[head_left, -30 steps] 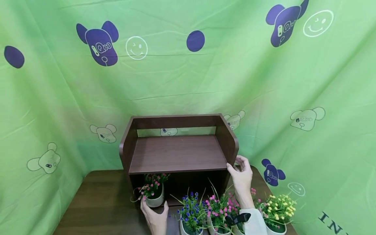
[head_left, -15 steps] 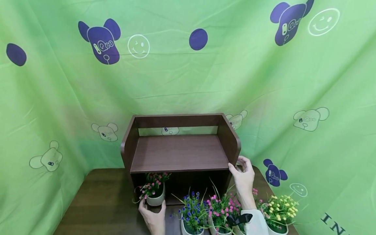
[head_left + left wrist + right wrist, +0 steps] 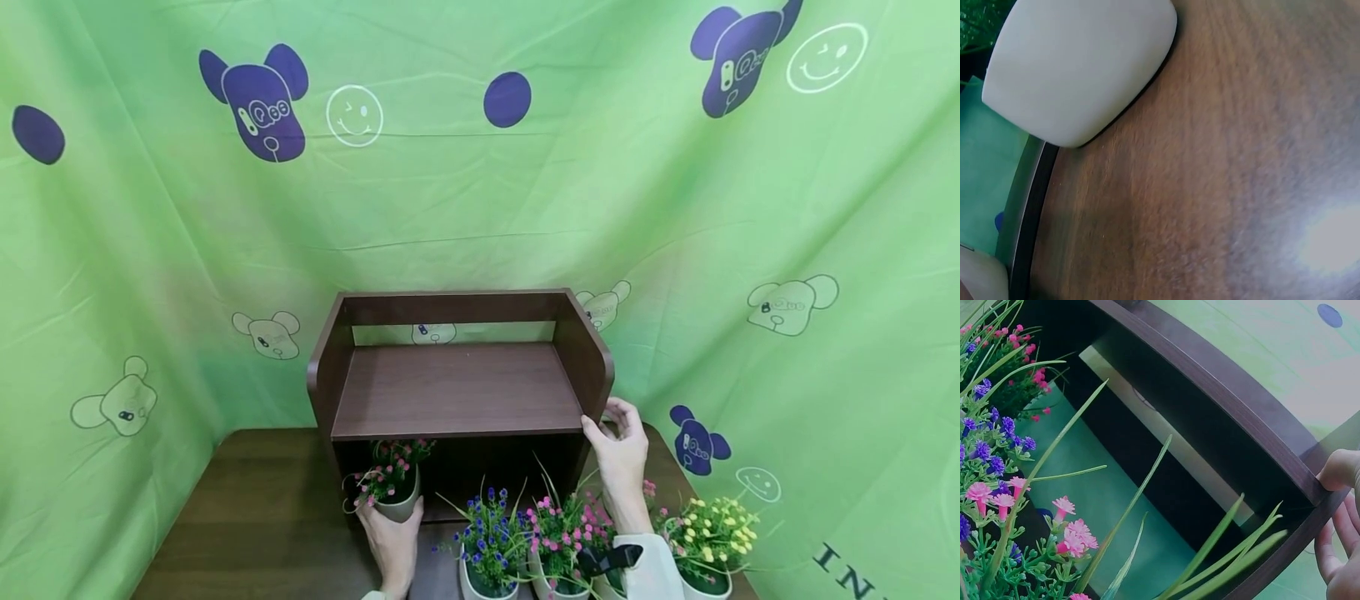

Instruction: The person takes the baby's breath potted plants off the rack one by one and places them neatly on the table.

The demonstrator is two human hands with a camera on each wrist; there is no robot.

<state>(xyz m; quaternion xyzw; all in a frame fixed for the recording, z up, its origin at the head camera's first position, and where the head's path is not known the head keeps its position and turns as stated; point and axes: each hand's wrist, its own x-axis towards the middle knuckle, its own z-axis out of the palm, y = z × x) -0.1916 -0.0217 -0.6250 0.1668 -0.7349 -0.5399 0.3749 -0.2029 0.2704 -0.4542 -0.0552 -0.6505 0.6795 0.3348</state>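
Note:
A dark brown two-tier desk shelf (image 3: 457, 387) stands on the wooden table. In its lower opening, at the left, is a potted plant (image 3: 390, 483) with pink flowers in a pale pot. My left hand (image 3: 388, 546) holds this pot low at the front, thumb on its right side and fingers on its left. My right hand (image 3: 621, 454) grips the shelf's right side panel (image 3: 1260, 569), thumb at the front edge and fingers round the outside. The left wrist view shows a white pot (image 3: 1079, 62) on the wood, but no left fingers I can make out.
In front of the shelf stand potted plants with blue flowers (image 3: 491, 542) and pink flowers (image 3: 562, 533). Yellow flowers (image 3: 716, 533) are at the far right, beyond my right forearm. A green printed cloth (image 3: 450, 200) hangs behind the table (image 3: 247, 508).
My left hand has moved forward from just below the pot, and its thumb and fingers now lie around the pot's sides. The right hand stays on the shelf's side panel.

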